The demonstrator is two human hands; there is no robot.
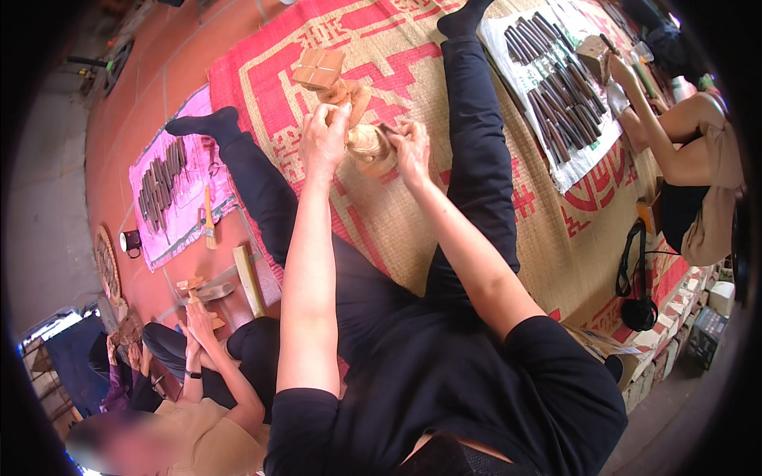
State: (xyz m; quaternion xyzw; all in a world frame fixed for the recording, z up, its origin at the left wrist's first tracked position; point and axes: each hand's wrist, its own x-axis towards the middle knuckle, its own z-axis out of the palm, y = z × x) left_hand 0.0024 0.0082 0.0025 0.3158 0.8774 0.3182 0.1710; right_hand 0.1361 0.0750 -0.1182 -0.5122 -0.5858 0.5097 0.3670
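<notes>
A pale wooden carving (370, 149) with a flat square base (319, 68) is held out in front of me, between my outstretched legs. My left hand (324, 136) is closed around its narrower middle. The base end points away from me, and the rounded pale end lies between my hands. My right hand (412, 151) has its fingers pinched together against that rounded end. Something small and dark shows at those fingertips, too little of it to name.
Beneath me lies a red and tan woven mat (381, 230). Several dark-handled tools (563, 99) rest on a white cloth at right, others on a pink cloth (155, 230) at left, near a brush (209, 218) and mug (130, 242). Co-workers sit on both sides; black headphones (638, 313) lie at right.
</notes>
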